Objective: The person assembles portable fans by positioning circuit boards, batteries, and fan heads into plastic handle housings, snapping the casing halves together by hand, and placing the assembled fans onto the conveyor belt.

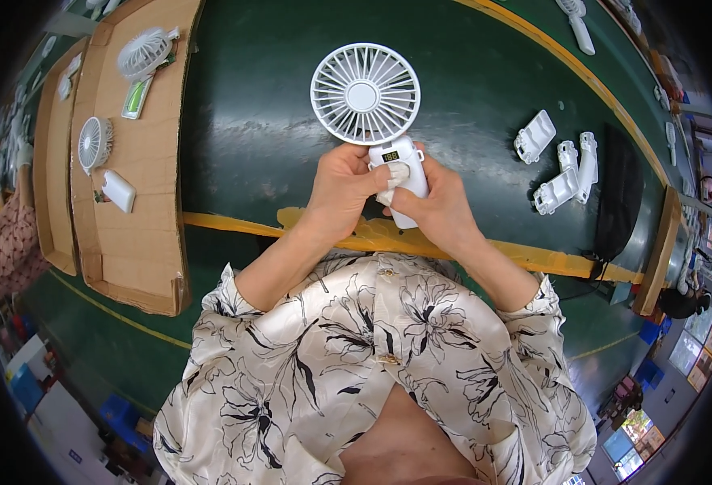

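Note:
Between both hands is a white handheld fan (362,95), its round slatted head pointing away from me over the green table. A small display glows on its handle. My left hand (346,182) grips the handle from the left, with the thumb laid across its front. From the other side my right hand (439,194) is closed round the handle, thumb pressed on the front below the display. White coverings wrap the thumb tips. The fingers behind the handle are mostly hidden.
At left, a cardboard tray (174,162) holds fan heads (95,144) with handle parts. Several white plastic casings (535,136) lie on the right, near a black cloth-like item (617,202). Yellow edging (517,252) borders the green table (251,105). Another person's patterned sleeve (14,242) shows far left.

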Action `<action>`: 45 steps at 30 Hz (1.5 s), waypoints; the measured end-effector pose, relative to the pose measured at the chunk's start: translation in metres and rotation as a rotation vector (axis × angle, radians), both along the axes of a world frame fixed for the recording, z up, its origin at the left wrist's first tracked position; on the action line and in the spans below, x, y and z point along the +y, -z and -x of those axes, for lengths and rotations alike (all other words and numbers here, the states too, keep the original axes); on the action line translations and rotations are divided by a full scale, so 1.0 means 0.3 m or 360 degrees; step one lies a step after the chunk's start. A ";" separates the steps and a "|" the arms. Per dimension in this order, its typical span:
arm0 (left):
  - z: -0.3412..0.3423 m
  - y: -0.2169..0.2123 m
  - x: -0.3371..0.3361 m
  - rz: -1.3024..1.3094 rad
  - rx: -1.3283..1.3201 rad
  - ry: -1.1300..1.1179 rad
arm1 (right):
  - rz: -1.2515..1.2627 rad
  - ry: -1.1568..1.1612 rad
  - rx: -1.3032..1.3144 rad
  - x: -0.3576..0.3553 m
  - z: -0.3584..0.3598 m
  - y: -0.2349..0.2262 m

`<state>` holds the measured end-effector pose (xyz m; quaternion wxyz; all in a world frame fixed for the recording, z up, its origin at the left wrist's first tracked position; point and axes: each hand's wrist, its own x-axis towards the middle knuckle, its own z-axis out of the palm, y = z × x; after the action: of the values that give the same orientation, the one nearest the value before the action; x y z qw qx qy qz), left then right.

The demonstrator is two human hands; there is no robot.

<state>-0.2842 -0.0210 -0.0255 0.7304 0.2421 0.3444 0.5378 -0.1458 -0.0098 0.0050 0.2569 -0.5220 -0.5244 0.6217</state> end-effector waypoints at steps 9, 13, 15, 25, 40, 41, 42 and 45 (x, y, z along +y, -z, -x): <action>-0.018 0.006 -0.029 -0.0017 0.0022 -0.0087 | 0.0133 0.0022 0.0070 -0.024 -0.001 -0.005; -0.020 -0.002 0.007 0.0021 0.0098 -0.0025 | 0.0174 0.0019 0.0105 0.004 -0.012 0.023; -0.035 -0.017 0.030 0.0055 0.0141 -0.0004 | 0.0109 0.0043 0.0082 0.015 -0.026 0.020; -0.049 -0.064 0.076 0.0142 0.0482 0.0121 | 0.0118 0.0412 0.0157 0.214 -0.297 -0.116; -0.096 -0.179 0.233 -0.0009 0.0969 0.0220 | -0.0922 0.1487 -0.2453 0.994 -1.293 -0.064; -0.114 -0.191 0.260 -0.0022 0.1030 0.0272 | -0.0777 0.1521 -0.2458 1.020 -1.347 -0.045; -0.139 -0.196 0.293 -0.0036 0.1077 0.0340 | -0.0714 0.1562 -0.2514 1.044 -1.427 -0.003; -0.208 -0.229 0.441 -0.0182 0.1463 0.0438 | -0.0639 0.1478 -0.2662 1.072 -1.518 0.031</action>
<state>-0.2219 0.1112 0.0433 0.5523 0.5380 0.5662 0.2916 0.3095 0.3118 -0.0043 0.1055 -0.8958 -0.3756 -0.2130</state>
